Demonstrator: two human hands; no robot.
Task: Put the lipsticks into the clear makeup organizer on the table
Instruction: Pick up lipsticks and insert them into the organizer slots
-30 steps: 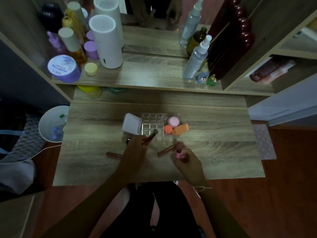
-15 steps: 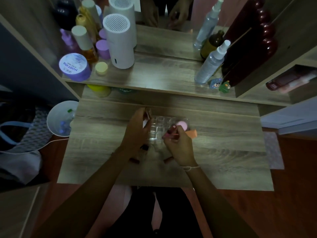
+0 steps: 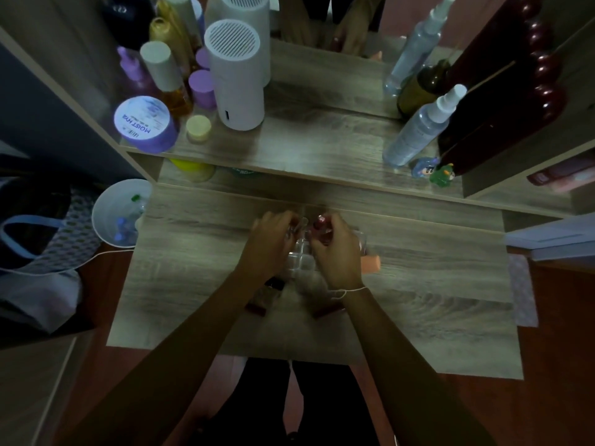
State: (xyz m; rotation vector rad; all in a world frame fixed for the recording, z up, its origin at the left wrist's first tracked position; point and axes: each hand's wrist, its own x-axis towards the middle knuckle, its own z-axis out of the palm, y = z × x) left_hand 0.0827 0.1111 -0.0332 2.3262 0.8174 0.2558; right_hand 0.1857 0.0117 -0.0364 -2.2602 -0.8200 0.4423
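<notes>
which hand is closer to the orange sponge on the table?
Right. The right hand sits just left of the orange sponge, nearly touching it, over the clear organizer. The left hand is farther left, beyond the organizer.

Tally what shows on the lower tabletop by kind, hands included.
Hands: 2 (left hand, right hand)
Clear organizer: 1
Held lipstick, in the right hand: 1
Loose lipsticks, partly hidden by the forearms: 3 ()
Orange sponge: 1
Total: 8
Whatever the left hand holds is too blurred to count.
</notes>
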